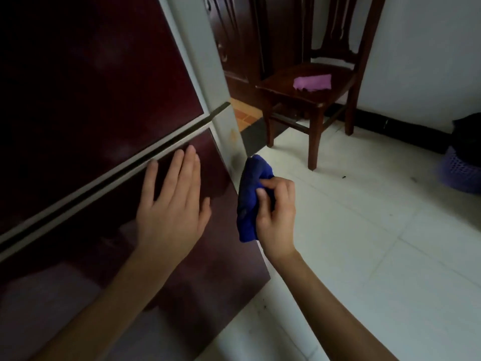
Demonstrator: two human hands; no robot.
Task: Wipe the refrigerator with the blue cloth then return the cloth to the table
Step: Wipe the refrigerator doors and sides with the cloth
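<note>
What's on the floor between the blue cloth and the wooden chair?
Just bare white floor tiles between the blue cloth and the chair, in the head view.

Refrigerator blocks left side. Wooden chair stands ahead near wall; dark basket far right. White floor open between.

Ahead of you, upper right: a dark wooden chair stands on the white tiled floor, its back to the white wall. A crumpled pink cloth lies on the seat, toward its rear right. Left of the chair you see dark carved wooden panelling; whether door or cabinet, you cannot tell. Below it is a patch of orange tiles. A black skirting strip runs along the wall's foot. At the far right edge sits a purple mesh basket with something black in it.
</note>
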